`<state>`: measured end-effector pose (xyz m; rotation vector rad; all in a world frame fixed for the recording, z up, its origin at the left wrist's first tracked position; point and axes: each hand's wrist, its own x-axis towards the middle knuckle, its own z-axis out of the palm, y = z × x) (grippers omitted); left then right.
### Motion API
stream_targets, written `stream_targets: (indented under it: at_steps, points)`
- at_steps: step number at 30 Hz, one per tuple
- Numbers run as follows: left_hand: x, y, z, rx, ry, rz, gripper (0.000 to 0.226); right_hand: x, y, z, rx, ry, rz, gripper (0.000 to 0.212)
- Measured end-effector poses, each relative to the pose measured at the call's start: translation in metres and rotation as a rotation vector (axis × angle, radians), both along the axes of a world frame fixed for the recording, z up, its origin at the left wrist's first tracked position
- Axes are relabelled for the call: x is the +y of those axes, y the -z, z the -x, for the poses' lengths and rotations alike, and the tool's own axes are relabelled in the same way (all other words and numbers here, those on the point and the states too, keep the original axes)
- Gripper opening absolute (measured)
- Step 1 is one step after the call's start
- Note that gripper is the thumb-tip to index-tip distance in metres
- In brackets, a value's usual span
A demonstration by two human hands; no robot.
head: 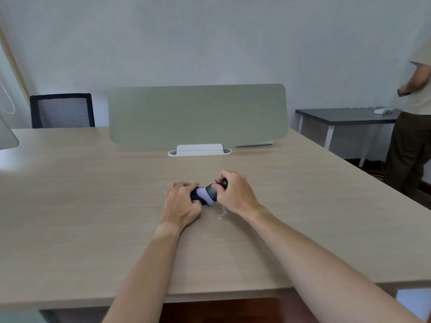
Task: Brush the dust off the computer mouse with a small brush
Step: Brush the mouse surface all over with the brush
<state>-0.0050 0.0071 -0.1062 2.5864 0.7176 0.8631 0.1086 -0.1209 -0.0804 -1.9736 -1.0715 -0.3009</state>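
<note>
The right hand (235, 194) pinches the small brush (211, 194) with its bristles on the computer mouse (196, 198), which the left hand (180, 203) grips with curled fingers on the table (93, 206), both forearms stretched forward

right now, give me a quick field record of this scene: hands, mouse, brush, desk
left hand: grips the mouse on the desk
mouse: dark, mostly hidden under the fingers
right hand: holds the brush
brush: pale bristles against the mouse
desk: light wood, pale specks beside the mouse
background: green divider, black chair, person standing at right
</note>
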Motion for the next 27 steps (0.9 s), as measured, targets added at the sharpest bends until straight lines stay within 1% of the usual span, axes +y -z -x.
stream_targets:
  at_steps: [2, 4, 7, 10, 12, 15, 17, 20, 23, 25, 27]
  points:
    - [0.000, 0.000, 0.000, 0.002, -0.008, 0.011, 0.069, -0.005, 0.001, -0.005, -0.034, 0.092, 0.046, 0.011]
    - [0.000, 0.000, 0.000, 0.003, -0.009, 0.028, 0.068, -0.009, 0.000, -0.009, -0.051, 0.124, 0.035, 0.013]
    - [-0.001, 0.000, -0.001, 0.005, -0.009, 0.039, 0.059, -0.012, -0.002, -0.007, -0.015, 0.000, -0.066, 0.023]
    - [0.000, 0.000, -0.002, -0.002, -0.023, 0.063, 0.049, -0.008, -0.002, 0.006, -0.053, -0.126, -0.080, 0.030]
    - [0.000, 0.001, -0.002, -0.001, -0.026, 0.075, 0.048, -0.004, 0.000, 0.009, -0.066, -0.133, -0.057, 0.031]
    - [-0.001, -0.001, -0.001, -0.008, -0.011, 0.080, 0.044, -0.004, 0.000, 0.003, -0.057, -0.048, 0.009, 0.029]
    - [-0.001, -0.001, -0.001, 0.005, -0.007, 0.057, 0.048, -0.006, -0.002, -0.003, -0.041, 0.013, 0.035, 0.027]
    - [-0.001, -0.001, -0.001, 0.014, -0.009, 0.049, 0.055, -0.009, -0.007, -0.008, -0.028, 0.053, -0.017, 0.024]
    - [0.000, 0.000, -0.002, 0.012, -0.011, 0.037, 0.052, -0.005, -0.007, -0.006, 0.034, -0.014, -0.067, 0.021]
    - [-0.001, -0.001, -0.001, 0.000, -0.010, 0.041, 0.058, -0.001, -0.004, -0.004, 0.098, -0.060, -0.020, 0.016]
    - [-0.002, -0.001, -0.001, 0.000, -0.010, 0.031, 0.062, 0.002, -0.001, -0.005, 0.132, -0.040, 0.019, 0.013]
